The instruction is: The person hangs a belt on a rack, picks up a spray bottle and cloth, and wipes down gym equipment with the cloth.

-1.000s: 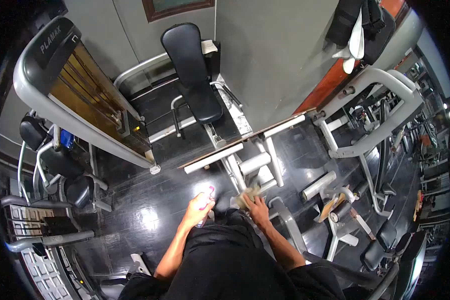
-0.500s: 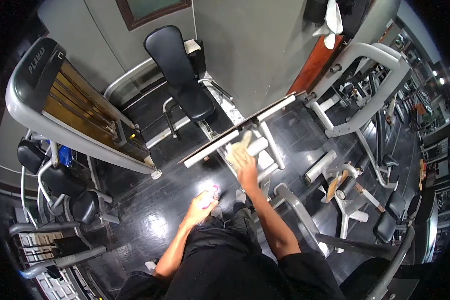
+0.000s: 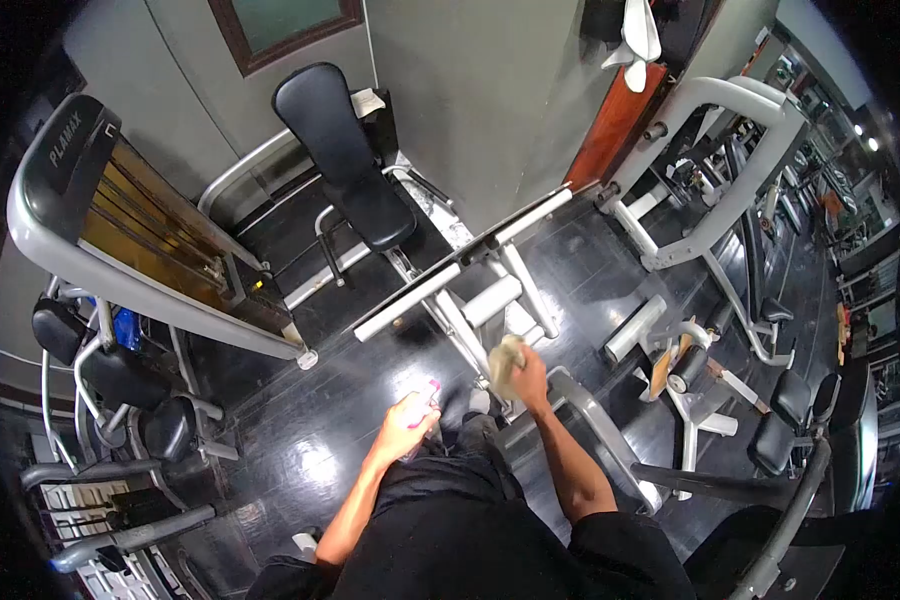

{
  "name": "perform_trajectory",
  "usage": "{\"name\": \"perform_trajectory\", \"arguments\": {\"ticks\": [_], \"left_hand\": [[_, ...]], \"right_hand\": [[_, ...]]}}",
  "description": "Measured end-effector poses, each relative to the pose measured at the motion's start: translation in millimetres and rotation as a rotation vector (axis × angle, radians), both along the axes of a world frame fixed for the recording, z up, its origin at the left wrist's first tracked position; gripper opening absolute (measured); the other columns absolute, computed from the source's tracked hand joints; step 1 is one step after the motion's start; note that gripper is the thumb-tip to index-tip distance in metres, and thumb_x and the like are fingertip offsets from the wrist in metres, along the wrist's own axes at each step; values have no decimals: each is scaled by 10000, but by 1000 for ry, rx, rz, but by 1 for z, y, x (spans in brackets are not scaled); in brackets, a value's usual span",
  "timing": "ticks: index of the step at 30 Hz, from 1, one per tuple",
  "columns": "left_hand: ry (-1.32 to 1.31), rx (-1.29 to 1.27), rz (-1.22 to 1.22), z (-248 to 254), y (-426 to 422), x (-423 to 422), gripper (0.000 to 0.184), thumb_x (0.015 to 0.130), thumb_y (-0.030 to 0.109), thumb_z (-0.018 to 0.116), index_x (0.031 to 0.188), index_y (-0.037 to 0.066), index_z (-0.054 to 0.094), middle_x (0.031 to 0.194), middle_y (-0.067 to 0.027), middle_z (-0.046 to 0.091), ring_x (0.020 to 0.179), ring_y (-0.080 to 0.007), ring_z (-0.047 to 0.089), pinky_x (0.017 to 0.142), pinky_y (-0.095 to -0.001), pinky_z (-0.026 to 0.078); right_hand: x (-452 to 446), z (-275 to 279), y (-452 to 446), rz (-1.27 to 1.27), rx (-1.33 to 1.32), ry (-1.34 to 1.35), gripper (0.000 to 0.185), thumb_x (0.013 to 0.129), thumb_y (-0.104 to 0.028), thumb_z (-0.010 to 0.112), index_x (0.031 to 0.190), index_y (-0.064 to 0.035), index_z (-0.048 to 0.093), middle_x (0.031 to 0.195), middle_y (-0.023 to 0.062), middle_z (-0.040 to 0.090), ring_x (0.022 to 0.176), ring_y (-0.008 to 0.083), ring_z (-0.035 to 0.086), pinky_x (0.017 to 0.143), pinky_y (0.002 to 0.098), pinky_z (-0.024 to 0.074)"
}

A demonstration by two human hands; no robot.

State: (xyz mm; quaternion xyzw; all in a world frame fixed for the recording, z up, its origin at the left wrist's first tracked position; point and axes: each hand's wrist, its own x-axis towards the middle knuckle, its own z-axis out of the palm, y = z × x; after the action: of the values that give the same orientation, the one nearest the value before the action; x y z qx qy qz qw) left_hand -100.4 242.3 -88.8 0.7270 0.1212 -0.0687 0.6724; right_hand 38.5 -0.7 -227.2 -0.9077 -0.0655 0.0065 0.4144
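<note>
My left hand [image 3: 403, 424] is holding a small pink-and-white object [image 3: 431, 391], fingers curling around it and hiding most of it, low in front of me and above the glossy black floor [image 3: 270, 400]. My right hand [image 3: 530, 380] is gripping a crumpled beige cloth [image 3: 507, 366], fingers bunching it up near the lower part of a silver-white metal machine frame [image 3: 408, 301]; I cannot tell whether cloth and frame are touching. The floor is shining, throwing back bright white patches of light to my left. Beyond the frame, a black padded seat with a tall rounded backrest [image 3: 322, 120] is standing near a smooth grey wall [image 3: 470, 110], and a brown-framed window [image 3: 280, 30] is showing higher up. A tall grey weight tower lettered PLAMAX [image 3: 155, 280] is rising on the left, with a black-padded machine [image 3: 170, 430] sitting nearer me. Over on the right, a white cloth [image 3: 640, 35] is hanging above a reddish-brown wooden panel [image 3: 615, 125], and a thick curved grey metal frame [image 3: 730, 220] is standing just beside the panel
</note>
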Motion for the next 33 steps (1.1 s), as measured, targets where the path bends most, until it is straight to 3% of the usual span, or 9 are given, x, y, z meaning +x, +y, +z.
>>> {"name": "perform_trajectory", "arguments": {"ticks": [5, 7, 11, 14, 16, 22, 27, 29, 33], "left_hand": [[-21, 20, -10, -3, -9, 15, 123, 849, 96, 632, 950, 39, 592, 774, -26, 611, 636, -75, 576, 591, -244, 479], [-80, 84, 21, -5, -12, 21, 122, 847, 96, 637, 941, 35, 589, 770, -32, 616, 638, -81, 580, 598, -249, 483], [-126, 162, 7, -17, -17, 33, 193, 846, 110, 644, 1019, 37, 602, 794, -26, 620, 645, -86, 584, 602, -248, 483], [-25, 74, 50, -19, -28, 45, 223, 845, 125, 649, 1046, 40, 603, 799, -23, 621, 654, -87, 587, 604, -250, 483], [-17, 129, 5, -15, -35, 54, 203, 848, 139, 653, 1018, 40, 604, 784, -19, 620, 657, -80, 583, 599, -249, 480], [-40, 133, 72, -3, -58, 71, 145, 850, 140, 653, 944, 45, 597, 754, -9, 609, 644, -68, 569, 594, -237, 467], [5, 97, 105, -16, -71, 69, 138, 849, 136, 653, 938, 47, 598, 762, -8, 610, 639, -70, 567, 602, -237, 467], [19, 88, 111, -18, -74, 67, 138, 849, 136, 653, 939, 46, 597, 764, -7, 611, 638, -71, 567, 605, -236, 468], [6, 121, 149, -17, -78, 71, 133, 848, 127, 650, 938, 46, 596, 772, -7, 612, 644, -71, 569, 608, -241, 473]], "right_hand": [[41, 7, -14, -210, -62, -205, 480, 711, -5, 598, 1183, -57, 531, 1115, 206, 571, 1008, 367, 547, 907, 412, 432], [35, 24, -10, -66, -310, -46, 445, 701, 8, 585, 1143, -35, 564, 1111, 201, 570, 999, 354, 540, 904, 400, 426], [24, -52, 2, 268, -38, -141, 443, 674, 37, 568, 1095, -91, 619, 1126, 164, 564, 1006, 359, 525, 881, 411, 444], [24, 3, -4, 342, -73, -129, 446, 691, 18, 570, 1105, -139, 624, 1113, 141, 566, 987, 346, 532, 843, 415, 470], [46, 10, -27, 463, -328, -71, 454, 720, 4, 559, 1141, -160, 607, 1110, 132, 548, 978, 336, 529, 822, 418, 484], [42, 18, -20, 232, -303, -62, 483, 725, 6, 553, 1173, -167, 592, 1117, 123, 539, 1004, 342, 515, 884, 426, 455], [54, 22, -42, 638, -261, -33, 436, 725, 6, 557, 1130, -147, 608, 1137, 105, 545, 1027, 333, 520, 865, 397, 483], [73, 24, -60, 377, -147, 108, 463, 727, -9, 560, 1155, -183, 589, 1169, 81, 518, 1058, 322, 503, 816, 429, 512], [61, 15, -60, 323, -211, -124, 393, 711, -9, 585, 1091, -105, 610, 1106, 136, 553, 1039, 331, 527, 853, 409, 480]]}}
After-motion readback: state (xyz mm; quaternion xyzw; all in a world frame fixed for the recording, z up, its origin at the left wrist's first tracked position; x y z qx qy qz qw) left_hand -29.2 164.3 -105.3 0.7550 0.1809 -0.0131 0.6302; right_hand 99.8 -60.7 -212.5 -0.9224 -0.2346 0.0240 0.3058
